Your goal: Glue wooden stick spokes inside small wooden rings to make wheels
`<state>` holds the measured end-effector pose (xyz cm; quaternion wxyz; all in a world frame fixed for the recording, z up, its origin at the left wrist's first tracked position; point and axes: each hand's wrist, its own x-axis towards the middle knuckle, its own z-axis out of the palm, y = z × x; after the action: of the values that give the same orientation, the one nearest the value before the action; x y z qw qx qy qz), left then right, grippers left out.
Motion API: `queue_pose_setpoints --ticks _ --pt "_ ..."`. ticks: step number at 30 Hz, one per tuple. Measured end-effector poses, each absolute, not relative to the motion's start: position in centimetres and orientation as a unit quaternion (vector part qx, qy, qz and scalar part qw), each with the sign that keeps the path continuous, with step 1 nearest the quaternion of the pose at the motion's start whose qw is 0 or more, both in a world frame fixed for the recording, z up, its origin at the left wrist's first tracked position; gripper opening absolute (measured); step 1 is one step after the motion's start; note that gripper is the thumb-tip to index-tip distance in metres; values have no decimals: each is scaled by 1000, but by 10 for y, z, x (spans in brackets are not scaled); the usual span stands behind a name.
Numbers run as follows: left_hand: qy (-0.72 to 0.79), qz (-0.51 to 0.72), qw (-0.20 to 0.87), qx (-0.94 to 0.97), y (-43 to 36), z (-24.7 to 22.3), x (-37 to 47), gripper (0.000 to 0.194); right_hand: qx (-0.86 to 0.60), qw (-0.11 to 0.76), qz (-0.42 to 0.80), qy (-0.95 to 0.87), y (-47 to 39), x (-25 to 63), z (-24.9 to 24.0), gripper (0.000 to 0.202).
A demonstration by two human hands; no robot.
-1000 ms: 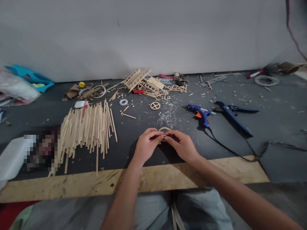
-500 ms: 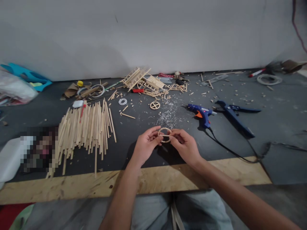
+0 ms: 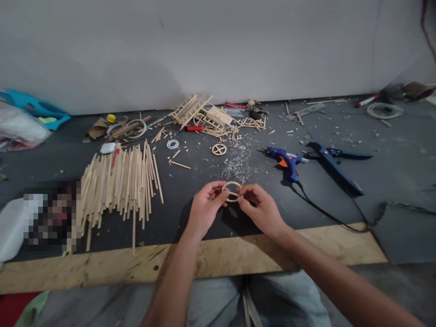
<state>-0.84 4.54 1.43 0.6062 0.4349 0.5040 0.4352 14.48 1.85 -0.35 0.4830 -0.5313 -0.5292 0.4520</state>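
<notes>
Between my hands, just above the dark tabletop, is a small wooden ring (image 3: 233, 183) with a short wooden stick (image 3: 233, 194) across its middle. My left hand (image 3: 207, 204) pinches the ring's left side, its thumb at the stick's left end. On the opposite side my right hand (image 3: 259, 205) is closed with thumb and fingertips at the ring's edge and the stick's right end. Whether the stick is fixed to the ring I cannot tell. Beyond them lies a finished-looking wooden wheel (image 3: 219, 149) with crossed spokes.
Many loose wooden sticks (image 3: 126, 181) lie at the left. A blue glue gun (image 3: 288, 161) and a blue-handled cutter (image 3: 335, 168) rest at the right. Wooden models (image 3: 200, 113) stand at the back among scraps. White glue strands (image 3: 238, 159) litter the middle.
The ring has shifted slightly left and the stick across it now slants down to the right, where it was level. Both hands keep their hold.
</notes>
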Motion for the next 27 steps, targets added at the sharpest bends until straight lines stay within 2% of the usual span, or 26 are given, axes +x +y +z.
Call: queue_pose_setpoints --ticks 4,11,15,27 --pt "493 418 619 447 45 12 -9 32 -494 493 537 -473 22 147 -2 29" --pt "457 415 662 425 45 16 -14 28 -442 450 600 -493 25 153 -1 22" --pt "423 410 703 399 46 19 -15 29 -392 452 654 -464 25 156 -1 35" --pt "419 401 710 399 45 20 -15 26 -404 446 649 -465 26 157 -1 42"
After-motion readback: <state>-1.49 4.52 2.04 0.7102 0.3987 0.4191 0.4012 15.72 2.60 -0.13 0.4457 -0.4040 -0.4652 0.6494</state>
